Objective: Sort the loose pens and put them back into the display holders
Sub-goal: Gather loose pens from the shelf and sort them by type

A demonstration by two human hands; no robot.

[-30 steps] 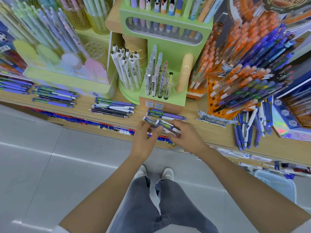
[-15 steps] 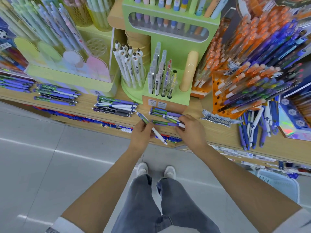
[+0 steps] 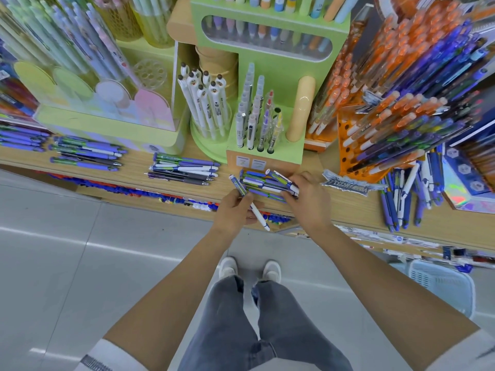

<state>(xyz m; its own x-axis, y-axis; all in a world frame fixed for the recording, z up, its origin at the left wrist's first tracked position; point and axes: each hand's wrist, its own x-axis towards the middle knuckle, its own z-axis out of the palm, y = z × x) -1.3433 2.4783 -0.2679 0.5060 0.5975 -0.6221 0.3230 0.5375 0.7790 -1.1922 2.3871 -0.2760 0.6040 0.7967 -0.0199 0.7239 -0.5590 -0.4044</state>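
Observation:
My left hand (image 3: 235, 210) grips one purple, green and white pen (image 3: 247, 200) that slants across the front edge of the wooden shelf (image 3: 348, 207). To its right a small bundle of similar pens (image 3: 265, 183) lies on the shelf before the green block holder (image 3: 267, 129). My right hand (image 3: 308, 195) is closed on the right end of that bundle. The orange perforated holder (image 3: 345, 135) on the right is full of slanting orange and blue pens.
More loose pens lie in piles at the middle left (image 3: 184, 170), far left (image 3: 85, 153) and right (image 3: 407, 194) of the shelf. A clear cup of white pens (image 3: 206, 103) stands beside the green holder. A pale basket (image 3: 442, 285) sits on the floor at the right.
My left hand has drawn one pen out of the bundle toward the shelf edge. My right hand moved up onto the bundle on the shelf and closed on its right end.

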